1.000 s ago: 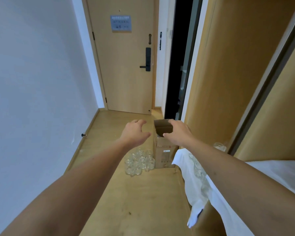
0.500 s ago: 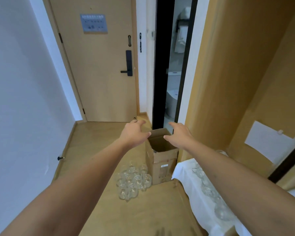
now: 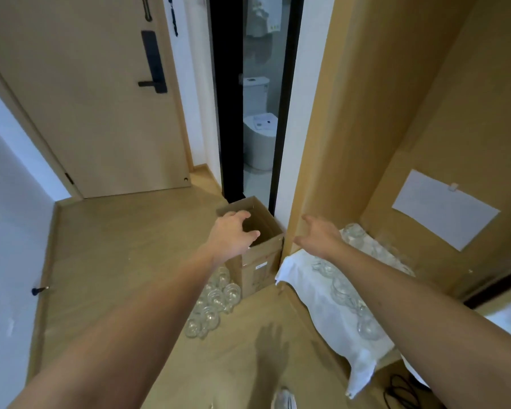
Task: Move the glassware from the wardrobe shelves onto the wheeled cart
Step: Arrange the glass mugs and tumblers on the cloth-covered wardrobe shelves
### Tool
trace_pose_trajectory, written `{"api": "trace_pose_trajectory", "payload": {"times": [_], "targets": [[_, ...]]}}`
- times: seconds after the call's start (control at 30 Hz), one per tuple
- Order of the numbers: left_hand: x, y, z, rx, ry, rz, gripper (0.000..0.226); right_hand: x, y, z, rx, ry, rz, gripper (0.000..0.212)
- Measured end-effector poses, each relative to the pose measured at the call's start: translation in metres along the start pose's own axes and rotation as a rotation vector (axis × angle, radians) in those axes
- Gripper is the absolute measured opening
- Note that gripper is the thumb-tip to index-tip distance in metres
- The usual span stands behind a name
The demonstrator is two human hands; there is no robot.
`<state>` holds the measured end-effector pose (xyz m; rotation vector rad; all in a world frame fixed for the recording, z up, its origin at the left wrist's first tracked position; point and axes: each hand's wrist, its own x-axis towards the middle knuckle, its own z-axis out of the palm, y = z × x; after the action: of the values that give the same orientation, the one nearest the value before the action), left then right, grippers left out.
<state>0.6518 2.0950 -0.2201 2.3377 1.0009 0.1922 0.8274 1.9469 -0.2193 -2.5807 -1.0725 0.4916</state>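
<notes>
Several clear glasses (image 3: 345,284) lie on a white cloth (image 3: 313,293) that covers a low wardrobe shelf at the right. Another cluster of clear glasses (image 3: 211,302) stands on the wooden floor beside an open cardboard box (image 3: 263,261). My left hand (image 3: 233,234) hovers above the box's open top, fingers loosely curled, holding nothing. My right hand (image 3: 319,236) reaches forward over the near end of the cloth, fingers spread, empty. No wheeled cart is in view.
A wooden entrance door (image 3: 101,98) with a black handle closes the hallway ahead. A dark doorway (image 3: 254,113) opens onto a bathroom with a toilet. Wardrobe panels (image 3: 396,113) rise at the right, one bearing a white paper sheet (image 3: 443,208). A white wall bounds the left.
The view has moved forward and tilted down, so the box and shelf are closer. My hands have spread apart, the right one shifting from the box toward the cloth-covered shelf.
</notes>
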Motion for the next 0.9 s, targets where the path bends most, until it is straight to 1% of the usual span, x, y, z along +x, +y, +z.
{"api": "trace_pose_trajectory", "payload": {"times": [0.07, 0.2, 0.4, 0.5, 0.67, 0.77, 0.9], "targets": [[0.019, 0.001, 0.013, 0.017, -0.031, 0.014, 0.061, 0.016, 0.012, 0.005, 0.004, -0.005, 0.028, 0.061], [0.063, 0.01, 0.041, 0.068, -0.081, 0.042, 0.062, 0.055, 0.042, 0.016, 0.066, -0.02, 0.098, 0.072], [0.146, 0.04, 0.093, 0.122, -0.215, 0.051, 0.061, 0.129, 0.097, 0.037, 0.13, -0.058, 0.182, 0.071], [0.181, 0.057, 0.12, 0.141, -0.266, 0.074, 0.055, 0.154, 0.129, 0.043, 0.153, -0.1, 0.249, 0.072], [0.231, 0.079, 0.154, 0.174, -0.393, 0.108, 0.055, 0.177, 0.173, 0.049, 0.195, -0.135, 0.361, 0.073], [0.252, 0.087, 0.173, 0.182, -0.447, 0.116, 0.061, 0.184, 0.191, 0.054, 0.222, -0.151, 0.407, 0.071], [0.27, 0.092, 0.198, 0.179, -0.507, 0.179, 0.062, 0.183, 0.209, 0.066, 0.218, -0.136, 0.492, 0.073]]}}
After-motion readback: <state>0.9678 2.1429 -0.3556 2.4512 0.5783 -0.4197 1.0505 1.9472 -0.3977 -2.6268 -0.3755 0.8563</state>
